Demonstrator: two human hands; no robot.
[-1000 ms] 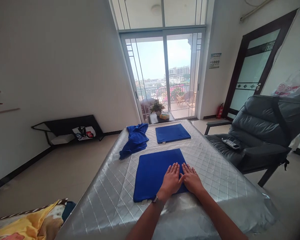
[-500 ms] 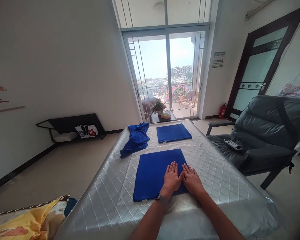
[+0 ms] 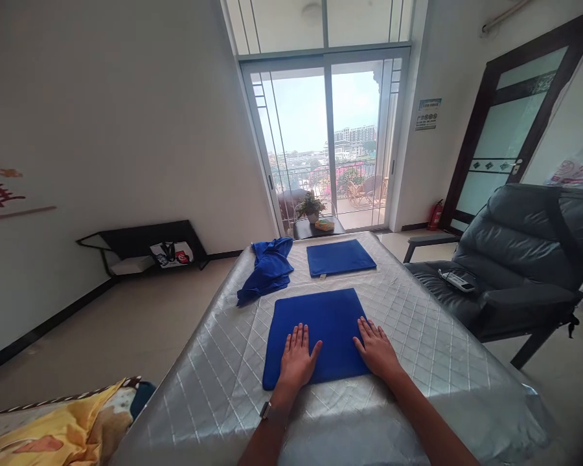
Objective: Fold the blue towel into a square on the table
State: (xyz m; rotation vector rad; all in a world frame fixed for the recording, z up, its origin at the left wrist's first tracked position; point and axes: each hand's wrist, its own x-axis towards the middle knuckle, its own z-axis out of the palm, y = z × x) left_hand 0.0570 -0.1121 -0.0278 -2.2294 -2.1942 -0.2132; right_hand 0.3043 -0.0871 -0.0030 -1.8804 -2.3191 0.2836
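Observation:
A blue folded cloth (image 3: pixel 333 317) lies flat on the table near me, which has a silver quilted cover (image 3: pixel 214 382). My left hand (image 3: pixel 297 357) rests palm down on the cloth's left part, fingers stretched out and thumb apart. At its right edge my right hand (image 3: pixel 376 347) lies flat, fingers extended, partly over the cover. Neither hand grips anything. Beyond them sits a second flat blue cloth (image 3: pixel 341 257), a small white tag at its near edge. To its left is a crumpled blue cloth (image 3: pixel 268 272).
A dark padded armchair (image 3: pixel 510 252) with a white power strip (image 3: pixel 457 281) on its seat stands right. At the far end are a small table with a potted plant (image 3: pixel 311 206) and a sliding glass door. Yellow fabric (image 3: pixel 58 430) lies lower left.
My left hand has slid left across the near blue cloth, away from my right hand. The right hand has stayed near the right edge. The view has shifted slightly.

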